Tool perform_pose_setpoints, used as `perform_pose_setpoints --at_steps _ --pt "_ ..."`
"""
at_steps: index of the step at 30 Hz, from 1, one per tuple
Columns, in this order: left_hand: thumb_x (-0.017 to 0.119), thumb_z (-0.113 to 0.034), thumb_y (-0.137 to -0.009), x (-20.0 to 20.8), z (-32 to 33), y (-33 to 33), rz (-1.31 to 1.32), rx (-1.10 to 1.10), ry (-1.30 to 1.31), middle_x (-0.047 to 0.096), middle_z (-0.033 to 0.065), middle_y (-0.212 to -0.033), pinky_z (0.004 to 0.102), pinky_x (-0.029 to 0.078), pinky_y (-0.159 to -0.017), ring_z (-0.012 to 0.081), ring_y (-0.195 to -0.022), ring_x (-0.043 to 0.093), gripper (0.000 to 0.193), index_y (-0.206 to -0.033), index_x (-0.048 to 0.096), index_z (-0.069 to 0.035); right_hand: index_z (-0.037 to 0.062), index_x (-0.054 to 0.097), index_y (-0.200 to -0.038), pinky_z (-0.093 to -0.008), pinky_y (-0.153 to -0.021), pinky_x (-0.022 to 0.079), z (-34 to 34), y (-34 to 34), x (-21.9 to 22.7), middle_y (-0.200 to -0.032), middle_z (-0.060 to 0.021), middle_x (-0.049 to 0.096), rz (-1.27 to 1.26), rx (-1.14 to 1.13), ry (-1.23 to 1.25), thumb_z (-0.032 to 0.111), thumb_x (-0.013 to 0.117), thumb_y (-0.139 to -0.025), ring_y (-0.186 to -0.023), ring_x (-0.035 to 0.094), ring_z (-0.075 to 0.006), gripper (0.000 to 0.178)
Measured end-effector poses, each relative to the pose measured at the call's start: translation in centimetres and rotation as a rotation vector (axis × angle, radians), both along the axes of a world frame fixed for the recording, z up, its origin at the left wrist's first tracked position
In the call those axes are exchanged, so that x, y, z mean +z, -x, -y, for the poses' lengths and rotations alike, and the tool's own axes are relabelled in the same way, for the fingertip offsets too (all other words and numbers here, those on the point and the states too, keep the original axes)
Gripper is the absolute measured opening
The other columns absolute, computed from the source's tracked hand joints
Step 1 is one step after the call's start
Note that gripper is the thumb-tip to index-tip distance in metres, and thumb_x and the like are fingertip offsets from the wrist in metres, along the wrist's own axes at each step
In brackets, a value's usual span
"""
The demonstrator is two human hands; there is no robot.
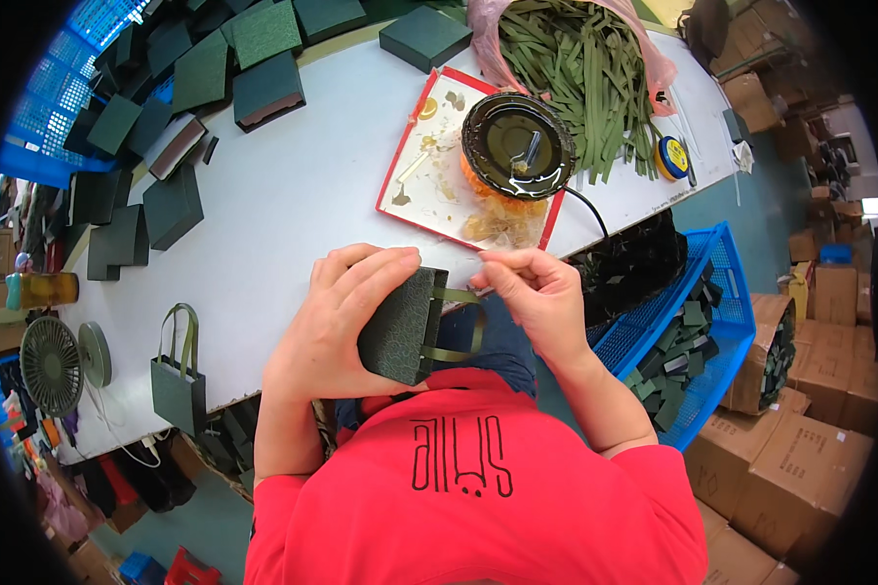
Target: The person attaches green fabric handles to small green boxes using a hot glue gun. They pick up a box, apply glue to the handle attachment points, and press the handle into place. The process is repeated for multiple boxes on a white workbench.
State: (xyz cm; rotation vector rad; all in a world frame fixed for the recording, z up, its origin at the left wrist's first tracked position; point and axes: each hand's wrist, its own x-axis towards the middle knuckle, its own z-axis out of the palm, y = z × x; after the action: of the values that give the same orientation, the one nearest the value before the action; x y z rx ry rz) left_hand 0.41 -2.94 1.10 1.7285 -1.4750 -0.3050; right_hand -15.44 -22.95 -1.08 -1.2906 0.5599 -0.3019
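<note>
green bag (pixel 396 327): gripped in your left hand (pixel 337 317), mouth toward your right fingers.
strap (pixel 480 336): loops out just below your right fingertips, seemingly attached already.
right hand (pixel 541 290): fingers curled; whether they pinch anything, i cannot tell.
handled bag (pixel 178 395): left of your left fingers, looks finished; yours perhaps lacks only finishing touches.

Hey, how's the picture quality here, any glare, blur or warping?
Head view: fisheye warping skews the cardboard boxes near the dark rounded border; reflections glint inside the black pot, and a bright patch looks washed out at far right; the green bag and left hand show no obvious blur.
</note>
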Motion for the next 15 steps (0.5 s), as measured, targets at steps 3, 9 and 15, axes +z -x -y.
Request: perform_pose_setpoints --at_steps 3,9,15 --pt "0.096 -0.033 -0.048 0.0 0.1 0.2 0.021 -0.009 0.001 0.057 0.0121 -0.14 0.0475 0.04 -0.105 0.0366 -0.125 0.051 0.107 -0.141 0.05 -0.005 -0.0009 0.07 -0.1 -0.018 -0.059 0.043 -0.6 0.0 -0.5 -0.086 -0.0025 0.072 0.025 0.011 -0.02 0.007 0.072 -0.095 -0.069 0.057 -0.0011 0.009" --pt "0.092 -0.03 -0.052 0.2 0.0 0.5 0.022 0.008 -0.024 0.057 0.0106 -0.14 0.0472 0.038 -0.103 0.0339 -0.123 0.052 0.099 -0.139 0.052 -0.006 0.0039 0.063 -0.086 -0.0192 -0.054 0.036 0.2 0.5 -1.2 -0.075 0.0011 0.061 0.236 -0.185 -0.015 0.018 0.064 -0.101 -0.062 0.048 -0.0022 0.021" --pt "0.091 -0.031 -0.052 0.1 -0.4 0.7 0.008 0.014 -0.005 0.057 0.0105 -0.139 0.0479 0.036 -0.104 0.0334 -0.124 0.052 0.098 -0.139 0.053 -0.006 0.0035 0.066 -0.103 -0.0193 -0.056 0.036 0.5 0.0 1.4 -0.086 0.0005 0.06 0.128 -0.325 0.179 0.012 0.065 -0.099 -0.062 0.044 -0.0035 0.009"
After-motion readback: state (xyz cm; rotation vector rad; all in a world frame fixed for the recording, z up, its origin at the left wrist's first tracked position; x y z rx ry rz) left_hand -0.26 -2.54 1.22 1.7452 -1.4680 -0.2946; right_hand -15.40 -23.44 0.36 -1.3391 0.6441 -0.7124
